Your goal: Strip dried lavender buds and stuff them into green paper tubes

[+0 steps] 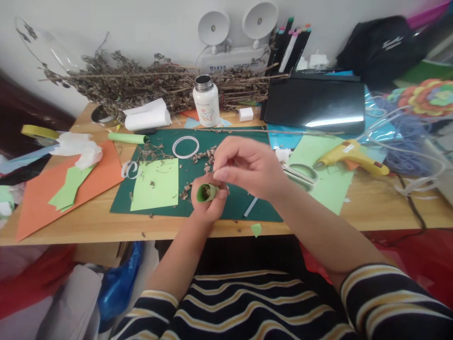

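Note:
A rolled tube of light green paper [201, 193] is upright in my left hand [213, 210], whose fingers wrap round it. Brown dried leaf bits show inside its open top. Just above and to the right, my right hand [249, 169] has thumb and fingertips pressed together; whatever is between them is too small to make out. Beneath both hands lies a dark green cutting mat [244, 136], scattered with crumbled dry leaves [184, 191]. A light green paper square [161, 191] rests on the mat to the left.
White-handled scissors [307, 177] and a yellow glue gun [354, 156] lie right. Behind the mat stand an open white bottle [206, 104], a tape ring [186, 147] and a heap of dried branches [134, 85]. Orange paper [42, 208] and another green roll [127, 138] are left.

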Tool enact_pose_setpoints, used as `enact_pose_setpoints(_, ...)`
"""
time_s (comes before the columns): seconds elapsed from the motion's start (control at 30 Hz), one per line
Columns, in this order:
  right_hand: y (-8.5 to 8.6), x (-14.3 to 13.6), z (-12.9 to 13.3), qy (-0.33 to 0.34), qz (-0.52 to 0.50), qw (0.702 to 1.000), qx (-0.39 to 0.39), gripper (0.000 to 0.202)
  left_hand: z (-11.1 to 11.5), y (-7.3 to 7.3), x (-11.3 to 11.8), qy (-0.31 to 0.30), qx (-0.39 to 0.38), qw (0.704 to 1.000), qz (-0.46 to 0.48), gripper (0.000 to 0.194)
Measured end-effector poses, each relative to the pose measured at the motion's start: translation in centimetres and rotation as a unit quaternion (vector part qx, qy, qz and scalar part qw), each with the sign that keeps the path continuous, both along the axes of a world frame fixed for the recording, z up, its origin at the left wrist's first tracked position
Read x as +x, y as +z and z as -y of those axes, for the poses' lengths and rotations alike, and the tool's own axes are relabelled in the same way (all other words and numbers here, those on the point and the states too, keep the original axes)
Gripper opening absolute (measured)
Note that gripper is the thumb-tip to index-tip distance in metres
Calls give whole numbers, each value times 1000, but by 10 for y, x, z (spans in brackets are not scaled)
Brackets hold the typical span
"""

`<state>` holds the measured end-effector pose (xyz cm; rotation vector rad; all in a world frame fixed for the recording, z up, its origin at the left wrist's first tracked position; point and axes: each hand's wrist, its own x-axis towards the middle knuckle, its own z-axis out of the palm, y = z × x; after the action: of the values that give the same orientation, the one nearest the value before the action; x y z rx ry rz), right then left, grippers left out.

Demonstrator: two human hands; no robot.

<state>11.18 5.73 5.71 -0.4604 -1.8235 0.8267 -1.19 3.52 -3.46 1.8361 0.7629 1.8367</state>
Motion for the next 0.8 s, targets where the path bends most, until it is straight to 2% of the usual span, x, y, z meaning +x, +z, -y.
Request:
enact_pose_setpoints(0.1, 3, -1, 7, 54, 46, 996, 60, 17, 2, -4, -2, 89, 25, 990, -102, 23)
enact_pose_setpoints(0.17, 1, 2, 10, 59, 61, 993, 79, 15, 2, -1, -2, 103, 36, 986, -127, 26)
enact_pose_setpoints(0.3, -2, 8, 9, 18, 101, 986, 128, 10, 2, 9, 1, 110, 64, 981, -148, 23)
enact_pose_setpoints(0.43, 0, 12, 5, -25, 180, 962, 205, 17, 1, 16, 3, 140, 103, 972, -159, 19)
enact_pose_setpoints(0.57, 2, 17, 3, -29, 195, 946, 258, 24, 0, 18, 2, 123, 103, 975, -156, 19)
enact_pose_setpoints(0.7, 3, 24, 3, -36, 126, 964, 230, 25, 1, 19, 1, 85, 64, 983, -149, 14)
enact_pose_setpoints(0.8, 3, 28, 4, -42, 136, 962, 232, 29, 1, 18, 1, 68, 35, 986, -147, 16)
